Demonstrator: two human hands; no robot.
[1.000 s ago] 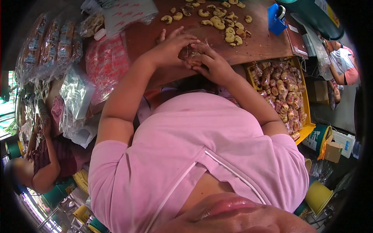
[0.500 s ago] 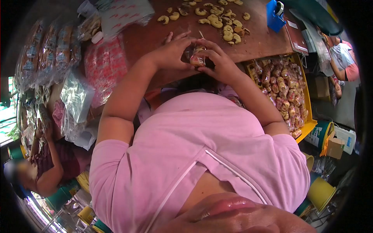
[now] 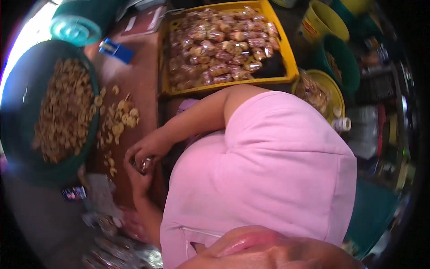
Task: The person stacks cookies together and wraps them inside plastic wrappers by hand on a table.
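Both my hands meet over the brown table, at its near edge. My left hand curls round a small clear-wrapped packet of cookies, partly hidden by the fingers. From above, my right hand closes on the same packet with bent fingers. Loose curved cookies lie in a scattered pile just beyond my hands.
A yellow crate full of wrapped packets stands to my right. A large green basin of loose cookies is at the far side, near a blue tape dispenser. Yellow buckets stand behind the crate.
My view has swung to the right, bringing the crate and basin into fuller sight. Both hands stay together around the packet.
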